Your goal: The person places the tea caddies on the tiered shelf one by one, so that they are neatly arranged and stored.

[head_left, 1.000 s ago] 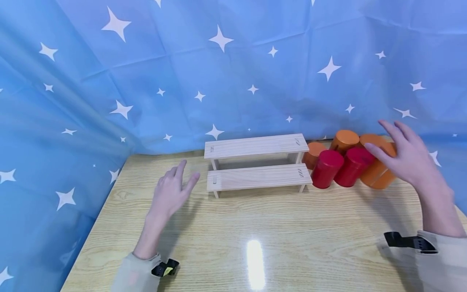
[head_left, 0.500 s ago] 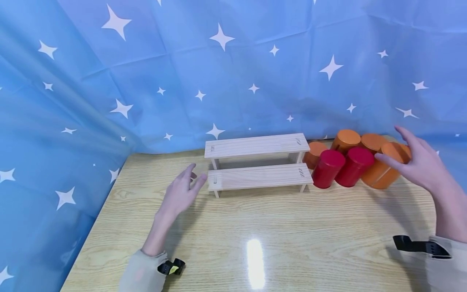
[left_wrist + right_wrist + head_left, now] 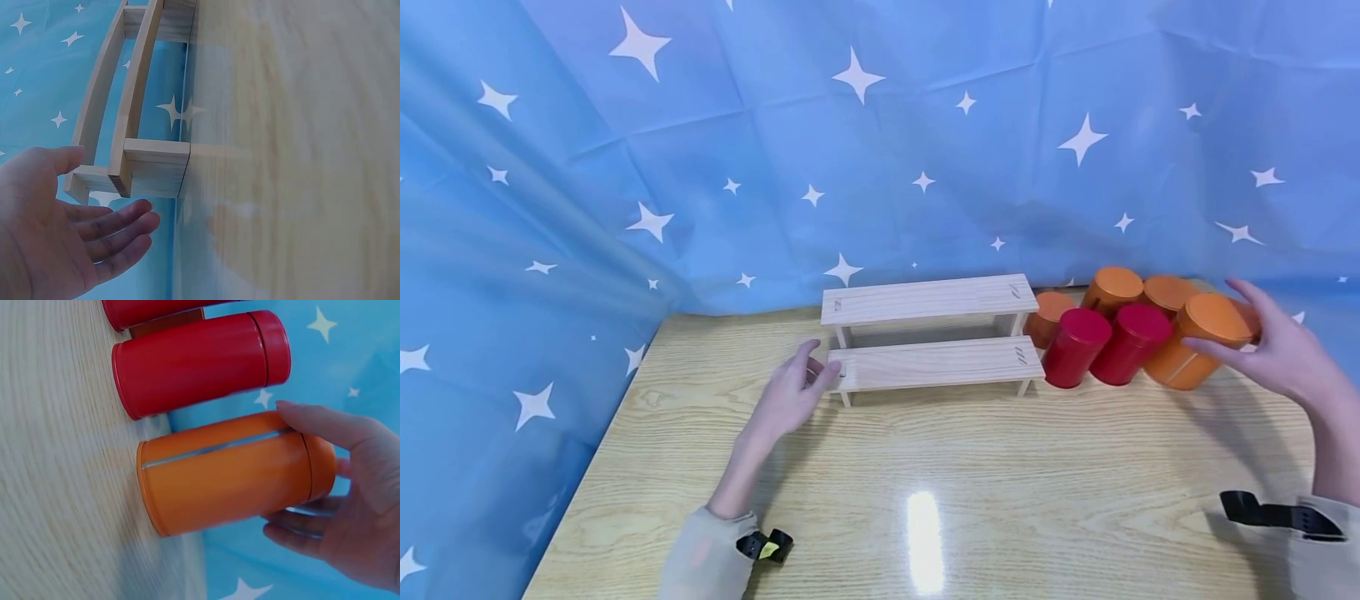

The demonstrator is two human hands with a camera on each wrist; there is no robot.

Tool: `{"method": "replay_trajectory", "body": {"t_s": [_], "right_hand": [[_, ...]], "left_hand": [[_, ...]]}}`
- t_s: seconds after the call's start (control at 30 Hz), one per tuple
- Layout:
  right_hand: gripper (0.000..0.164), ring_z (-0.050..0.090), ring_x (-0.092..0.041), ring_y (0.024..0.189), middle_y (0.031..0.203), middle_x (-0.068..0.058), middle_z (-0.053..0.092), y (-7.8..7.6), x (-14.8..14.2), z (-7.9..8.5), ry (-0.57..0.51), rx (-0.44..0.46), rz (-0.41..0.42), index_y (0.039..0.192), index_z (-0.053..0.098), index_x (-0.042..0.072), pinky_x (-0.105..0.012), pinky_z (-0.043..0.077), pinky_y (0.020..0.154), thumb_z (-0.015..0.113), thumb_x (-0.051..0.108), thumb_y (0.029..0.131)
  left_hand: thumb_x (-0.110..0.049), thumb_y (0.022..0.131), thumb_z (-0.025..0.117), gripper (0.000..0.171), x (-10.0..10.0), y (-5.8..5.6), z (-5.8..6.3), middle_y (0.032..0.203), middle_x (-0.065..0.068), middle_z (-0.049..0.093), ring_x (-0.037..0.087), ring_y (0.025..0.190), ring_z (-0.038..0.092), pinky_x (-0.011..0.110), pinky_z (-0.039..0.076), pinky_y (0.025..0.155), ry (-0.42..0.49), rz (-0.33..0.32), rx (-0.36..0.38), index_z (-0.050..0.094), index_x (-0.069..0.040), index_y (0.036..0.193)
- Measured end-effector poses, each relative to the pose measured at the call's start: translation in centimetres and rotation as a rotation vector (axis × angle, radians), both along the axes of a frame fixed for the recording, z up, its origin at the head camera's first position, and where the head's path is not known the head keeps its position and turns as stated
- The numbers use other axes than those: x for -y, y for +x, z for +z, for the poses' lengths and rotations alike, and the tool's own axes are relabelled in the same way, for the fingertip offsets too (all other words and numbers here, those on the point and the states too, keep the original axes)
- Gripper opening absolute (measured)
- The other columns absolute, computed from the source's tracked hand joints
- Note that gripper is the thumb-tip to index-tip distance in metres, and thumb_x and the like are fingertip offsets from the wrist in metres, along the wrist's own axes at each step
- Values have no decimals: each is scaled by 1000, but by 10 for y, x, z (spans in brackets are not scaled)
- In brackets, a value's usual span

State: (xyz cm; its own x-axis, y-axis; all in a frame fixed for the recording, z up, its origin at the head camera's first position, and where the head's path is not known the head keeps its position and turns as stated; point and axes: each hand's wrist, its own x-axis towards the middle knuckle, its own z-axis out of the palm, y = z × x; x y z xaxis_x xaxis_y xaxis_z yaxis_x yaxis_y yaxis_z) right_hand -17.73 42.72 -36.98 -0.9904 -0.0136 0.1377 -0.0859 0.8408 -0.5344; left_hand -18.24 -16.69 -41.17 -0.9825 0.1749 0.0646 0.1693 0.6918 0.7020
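1. Right wrist view: from far away, I see the orange can [image 3: 219, 487] standing up on the table [image 3: 50, 487], beside a red can [image 3: 200, 365].
2. The right hand [image 3: 365, 512] is wide, like a big C around the can's top, thumb on one side and fingers on the other. I cannot tell if it squeezes. I think it goes near the top because that part is easy to get around.
3. Another red can [image 3: 1077, 346] and more orange cans [image 3: 1114, 292] stand close by, maybe bunched to save room.
4. Left of the cans are a low wooden shelf [image 3: 932, 367] and a high wooden shelf [image 3: 925, 302]. The high one is at the back, perhaps so both tops are easy to reach.
5. The left hand [image 3: 788, 396] is loose and wide by the low shelf's left end. I cannot tell if it touches the wood.
6. Behind everything hangs a blue cloth [image 3: 700, 108] with white stars.
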Motion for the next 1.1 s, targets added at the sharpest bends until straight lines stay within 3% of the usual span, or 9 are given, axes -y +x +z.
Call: {"method": "replay_trajectory", "body": {"t_s": [0.07,0.17,0.27,0.33,0.6,0.93,0.97,1.1], "right_hand": [[102,47,-57,102,130,-45,41,1,-4,-3,-9,0,15,159,4,-3,-16,37,59,76,23,92],[95,54,-26,98,130,-41,38,2,-9,-7,-29,0,26,158,14,-4,-13,36,57,77,22,92],[88,42,8,89,133,-35,38,3,-11,-11,-56,-10,37,156,22,-2,-11,36,60,77,21,92],[87,36,17,84,133,-33,38,3,-12,-13,-71,-15,38,156,22,-1,-9,35,61,77,20,92],[79,43,18,82,122,-20,42,3,-11,-18,-139,-34,22,151,29,-7,-6,41,63,76,16,92],[89,37,19,80,132,-36,42,7,-7,-17,-93,-3,-90,152,27,-10,-8,37,58,78,30,91],[90,45,12,83,132,-37,42,7,-7,-17,-90,-1,-102,152,26,-10,-8,37,58,78,31,91],[92,48,0,90,134,-37,41,8,-6,-18,-89,-16,-138,153,26,-9,-9,36,58,78,34,90]], "left_hand": [[-48,105,51,70,-1,-1,-1,106,8,67,21,93,65,43,53,87,20,-14,7,36,2,152],[-44,105,52,68,-3,-2,-2,106,8,67,21,93,65,42,53,87,54,-36,13,35,3,152],[-41,105,54,67,-5,-4,-5,104,9,65,20,90,63,41,52,84,74,-59,14,35,4,152],[-40,105,55,68,-5,-5,-6,103,10,63,19,88,61,40,52,83,80,-70,19,35,4,152],[-32,102,62,65,-6,-4,-7,101,11,60,21,86,59,39,50,80,100,-79,37,38,6,150],[-29,102,63,65,-3,-4,-11,99,10,52,20,85,52,35,46,76,190,-96,67,37,5,150],[-29,102,63,64,-3,-4,-11,99,10,52,20,84,52,35,45,76,200,-97,69,37,5,151],[-27,102,63,64,-2,-5,-11,98,8,50,19,82,50,32,44,74,224,-99,75,37,5,151]]}}
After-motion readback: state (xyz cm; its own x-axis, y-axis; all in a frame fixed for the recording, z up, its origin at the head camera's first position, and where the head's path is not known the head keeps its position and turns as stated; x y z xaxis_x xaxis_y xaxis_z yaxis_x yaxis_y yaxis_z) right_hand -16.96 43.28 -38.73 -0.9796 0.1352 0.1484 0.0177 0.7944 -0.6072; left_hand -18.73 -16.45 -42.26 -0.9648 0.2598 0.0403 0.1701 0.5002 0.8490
